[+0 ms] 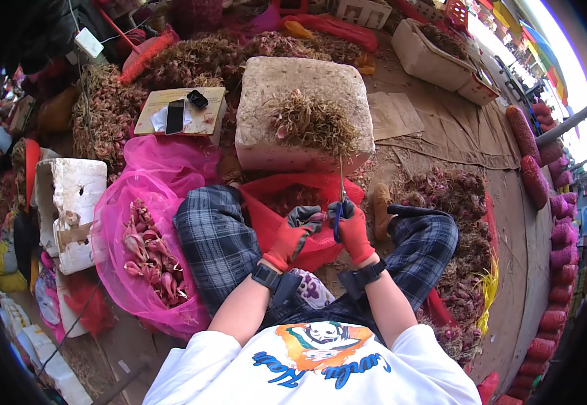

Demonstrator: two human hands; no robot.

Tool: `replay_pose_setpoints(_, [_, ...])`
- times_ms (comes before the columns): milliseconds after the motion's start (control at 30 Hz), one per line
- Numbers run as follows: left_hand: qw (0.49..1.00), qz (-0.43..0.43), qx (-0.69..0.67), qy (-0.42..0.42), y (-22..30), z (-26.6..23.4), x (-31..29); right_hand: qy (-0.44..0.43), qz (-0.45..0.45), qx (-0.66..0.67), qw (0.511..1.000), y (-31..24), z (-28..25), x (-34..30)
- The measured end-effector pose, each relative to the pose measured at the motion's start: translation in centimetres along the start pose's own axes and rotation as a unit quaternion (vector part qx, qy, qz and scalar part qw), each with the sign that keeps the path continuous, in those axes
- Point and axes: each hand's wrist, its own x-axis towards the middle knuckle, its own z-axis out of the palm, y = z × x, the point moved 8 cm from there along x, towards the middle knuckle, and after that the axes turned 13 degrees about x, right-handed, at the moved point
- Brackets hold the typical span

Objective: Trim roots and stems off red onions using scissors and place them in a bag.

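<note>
At frame centre, the gloved right hand [353, 229] gripped blue-handled scissors [339, 202], blades pointing up. The left hand [300, 229] pinched something small, probably a shallot, over the red bag [266, 209]. Such a bulb likely handled light, firm and papery-skinned; best held by its body.

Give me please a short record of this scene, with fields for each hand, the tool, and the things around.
left hand: left hand in a red and grey glove, fingers curled over the red bag; what it grips cannot be told
right hand: right hand in a red glove, holding scissors
tool: scissors with blue handles, blades pointing up toward the foam box
on the box: heap of dry roots
person's left: pink mesh bag with shallots
person's right: pile of untrimmed shallots
</note>
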Motion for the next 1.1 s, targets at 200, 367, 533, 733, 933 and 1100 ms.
replay_pose_setpoints(200, [0.984, 0.067, 0.144, 0.081, 1.4, -0.7, -0.1, -0.019, 0.19, 0.259, 0.947, 1.6, 0.4, -2.2])
replay_pose_setpoints(367, [0.982, 0.049, 0.177, 0.037, 0.7, 0.8, -0.6, -0.101, 0.164, 0.227, 0.955, 0.3, 2.2, -2.2])
replay_pose_setpoints(533, [0.991, -0.1, 0.065, -0.054, 0.2, 1.2, -0.8, -0.105, 0.055, 0.181, 0.976, -2.3, 1.9, -2.1])
replay_pose_setpoints(733, [0.99, 0.016, 0.136, -0.028, 0.1, 0.4, -0.1, -0.03, 0.155, 0.242, 0.957, 1.1, 0.5, -2.2])
replay_pose_setpoints(933, [0.984, -0.059, -0.16, 0.059, 0.2, -1.1, 0.1, -0.056, 0.003, -0.263, 0.963, -1.8, -0.8, -3.2])
replay_pose_setpoints(1100, [0.966, -0.071, -0.244, 0.054, -1.5, -2.8, 0.8, -0.064, -0.005, -0.387, 0.92, -3.4, 0.0, -5.1])
